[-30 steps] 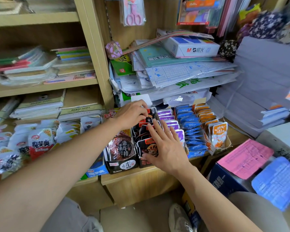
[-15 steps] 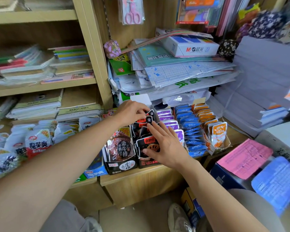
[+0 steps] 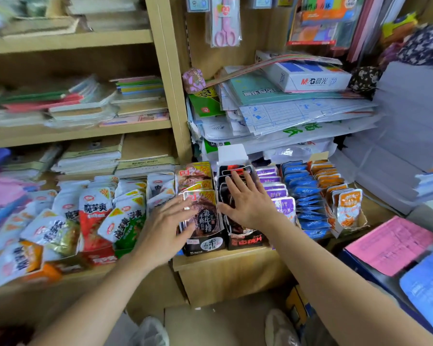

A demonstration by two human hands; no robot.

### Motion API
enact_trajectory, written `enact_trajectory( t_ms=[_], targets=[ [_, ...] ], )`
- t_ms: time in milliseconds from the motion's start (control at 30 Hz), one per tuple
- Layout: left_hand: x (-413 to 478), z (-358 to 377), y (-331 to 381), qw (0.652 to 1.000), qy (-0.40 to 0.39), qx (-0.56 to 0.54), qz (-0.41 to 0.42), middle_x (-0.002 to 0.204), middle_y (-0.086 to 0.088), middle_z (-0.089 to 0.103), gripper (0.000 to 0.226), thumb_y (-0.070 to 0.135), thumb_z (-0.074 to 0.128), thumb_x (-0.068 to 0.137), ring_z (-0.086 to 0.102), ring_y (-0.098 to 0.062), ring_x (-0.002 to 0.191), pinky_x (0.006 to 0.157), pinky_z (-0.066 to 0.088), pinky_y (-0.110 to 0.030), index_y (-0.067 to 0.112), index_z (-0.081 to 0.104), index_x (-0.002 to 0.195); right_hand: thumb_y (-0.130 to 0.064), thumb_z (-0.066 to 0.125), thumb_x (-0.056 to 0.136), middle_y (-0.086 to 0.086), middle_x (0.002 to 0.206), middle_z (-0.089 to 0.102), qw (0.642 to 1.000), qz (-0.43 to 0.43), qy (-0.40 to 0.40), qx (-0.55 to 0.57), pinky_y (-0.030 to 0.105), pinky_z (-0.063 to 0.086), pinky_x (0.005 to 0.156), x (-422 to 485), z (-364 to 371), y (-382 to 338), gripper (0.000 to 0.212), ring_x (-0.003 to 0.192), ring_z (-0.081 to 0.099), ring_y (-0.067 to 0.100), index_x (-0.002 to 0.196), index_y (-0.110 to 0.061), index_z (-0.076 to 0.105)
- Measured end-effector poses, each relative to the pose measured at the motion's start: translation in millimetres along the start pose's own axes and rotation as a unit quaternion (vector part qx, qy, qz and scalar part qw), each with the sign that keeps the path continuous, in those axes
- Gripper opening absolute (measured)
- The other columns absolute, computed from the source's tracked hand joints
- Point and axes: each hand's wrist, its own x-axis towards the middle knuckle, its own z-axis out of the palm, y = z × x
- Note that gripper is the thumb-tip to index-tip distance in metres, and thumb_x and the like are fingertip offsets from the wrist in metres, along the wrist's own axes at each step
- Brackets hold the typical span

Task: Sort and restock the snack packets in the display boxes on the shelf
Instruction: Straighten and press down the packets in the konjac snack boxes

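Several display boxes of snack packets stand in a row on the low wooden shelf (image 3: 225, 258). My right hand (image 3: 248, 203) lies flat, fingers spread, on the black-and-red packets (image 3: 233, 171) in a black box (image 3: 245, 242). My left hand (image 3: 165, 226) hovers open, fingers spread, at the front of the neighbouring black box (image 3: 205, 244) of brown beef-print packets (image 3: 195, 178); contact is unclear. Right of them stand rows of purple packets (image 3: 273, 186), blue packets (image 3: 305, 196) and orange packets (image 3: 348, 203). White konjac packets (image 3: 95, 208) fill the boxes to the left.
Stacks of paper and plastic-wrapped forms (image 3: 298, 113) with a white M&G box (image 3: 308, 76) sit right behind the snack boxes. Notebooks (image 3: 90, 158) fill the left shelves. A pink pad (image 3: 390, 245) and blue pad (image 3: 428, 288) lie at the right. Shoes (image 3: 280, 330) show on the floor.
My left hand let go of the black-and-red packet at the back of the box and moved forward and left, open. My right hand slid further back over the packets. The view shifted right.
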Motion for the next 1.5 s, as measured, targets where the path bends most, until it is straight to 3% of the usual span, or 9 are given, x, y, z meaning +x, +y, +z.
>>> enact_trajectory(
  t_ms=[167,433,667,833,933,1067,1167,1367,1500],
  targets=[
    [-20,0,-15,0.997,-0.003,0.069,0.033,0.161,0.015,0.027,0.055,0.061,0.038,0.095,0.015,-0.009,0.153,0.124,0.004,-0.039,0.039,0.052,0.143,-0.080,0.015,0.093,-0.003,0.169,-0.012,0.999,0.000,-0.035,-0.011,0.047,-0.006,0.126,4,-3,3,0.089,0.155,-0.016,0.024,0.162,-0.026,-0.001],
    [-26,-8,-36,0.995,0.087,0.054,-0.004,0.161,0.006,0.034,0.052,0.025,0.070,0.093,0.028,-0.020,0.150,0.122,0.023,-0.047,0.028,0.055,0.142,-0.078,0.000,0.087,-0.003,0.169,-0.009,0.999,-0.001,0.002,-0.040,0.047,-0.005,0.126,-17,-1,-25,0.092,0.155,-0.014,0.021,0.162,-0.025,0.006],
    [-37,-12,-50,0.998,0.064,0.002,-0.010,0.164,0.007,0.025,0.056,0.024,0.067,0.095,0.017,-0.014,0.154,0.124,0.015,-0.037,0.026,0.048,0.148,-0.074,0.020,0.096,-0.001,0.170,0.009,0.996,0.025,-0.027,-0.086,0.053,-0.001,0.125,-7,-15,-33,0.078,0.157,0.002,0.026,0.159,-0.027,0.024],
    [-45,-15,-64,0.998,0.061,0.007,-0.011,0.165,0.009,0.022,0.053,0.027,0.068,0.094,0.016,-0.012,0.154,0.123,0.014,-0.038,0.027,0.054,0.144,-0.034,0.070,0.093,0.004,0.136,0.062,0.991,-0.034,0.087,0.101,0.043,0.041,0.107,4,-42,-75,0.044,0.129,0.051,0.029,0.134,-0.020,0.064],
    [-46,-18,-71,0.998,0.062,0.012,-0.019,0.164,0.013,0.022,0.050,0.029,0.069,0.093,0.023,-0.014,0.152,0.122,0.019,-0.039,0.032,0.055,0.141,-0.020,0.076,0.089,0.003,0.133,0.065,0.989,-0.053,0.054,0.125,0.035,0.041,0.106,27,-37,-90,0.043,0.128,0.051,0.027,0.131,-0.018,0.066],
    [-44,-26,-68,0.998,0.050,0.002,-0.045,0.161,0.023,0.014,0.050,0.034,0.066,0.095,0.011,-0.002,0.148,0.118,0.006,-0.029,0.038,0.052,0.144,-0.031,0.074,0.088,0.003,0.136,0.051,0.997,-0.078,-0.004,0.028,0.048,0.035,0.105,60,-10,-82,0.051,0.128,0.037,0.031,0.137,-0.030,0.059],
    [-40,-32,-64,0.998,0.033,-0.008,-0.060,0.160,0.027,0.012,0.048,0.037,0.064,0.096,0.007,0.006,0.142,0.116,0.004,-0.027,0.041,0.052,0.142,-0.031,0.078,0.084,0.003,0.124,0.052,0.992,-0.113,0.047,0.031,0.049,0.038,0.098,71,-1,-71,0.033,0.120,0.039,0.029,0.113,-0.022,0.067],
    [-13,-48,-54,0.993,0.077,-0.001,-0.092,0.138,0.022,0.056,0.014,0.035,0.068,0.093,0.051,-0.001,0.121,0.099,0.047,-0.034,0.036,0.076,0.105,-0.018,0.082,0.082,-0.005,0.081,0.062,0.973,-0.179,0.060,0.136,0.040,0.046,0.083,59,-6,-53,0.018,0.085,0.061,0.025,0.090,-0.015,0.066],
    [37,-46,-46,0.988,0.138,0.008,-0.069,0.101,0.012,0.069,0.006,0.025,0.073,0.089,0.060,-0.016,0.098,0.087,0.048,-0.037,0.026,0.077,0.093,-0.014,0.078,0.085,0.002,0.090,0.073,0.966,-0.201,0.038,0.161,0.038,0.053,0.077,53,-15,-47,0.014,0.085,0.066,0.023,0.098,-0.016,0.074]
  ],
)
